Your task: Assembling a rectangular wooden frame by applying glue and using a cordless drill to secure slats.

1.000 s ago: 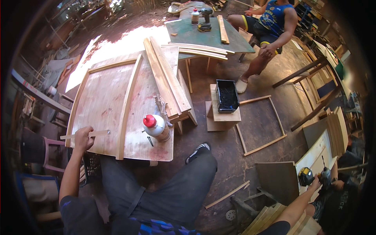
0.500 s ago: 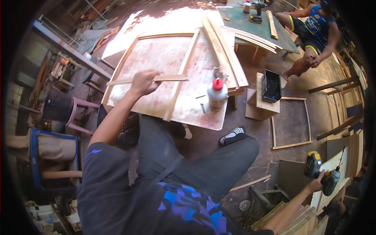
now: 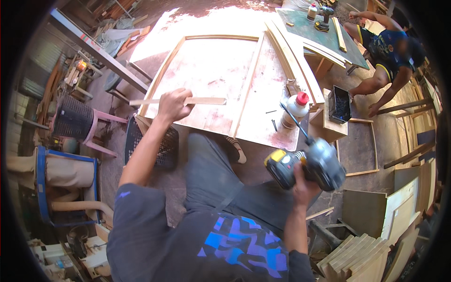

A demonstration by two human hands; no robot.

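My left hand [image 3: 175,106] is closed round a thin wooden strip [image 3: 206,101], held above a worktable [image 3: 202,70]. Below it on the tabletop lies a wooden frame [image 3: 221,37] with a curved top bar. In my right hand [image 3: 303,185] is a yellow and black cordless drill [image 3: 324,162], over my thigh, its long bit pointing up toward the table. A white glue bottle [image 3: 296,112] with a red cap stands at the table's right corner, behind the bit's tip. Several dark screws [image 3: 274,125] lie beside the bottle.
Long boards [image 3: 286,51] lie along the table's right side. A black tray [image 3: 340,104] sits on a wooden box to the right, near a co-worker [image 3: 390,51]. A black basket [image 3: 159,145] stands by my left leg; stacked wood pieces [image 3: 354,254] are at lower right.
My right hand has brought the drill in from the far right to beside the table. The left hand still grips the strip, now clear of the frame's bar. The co-worker has leaned down.
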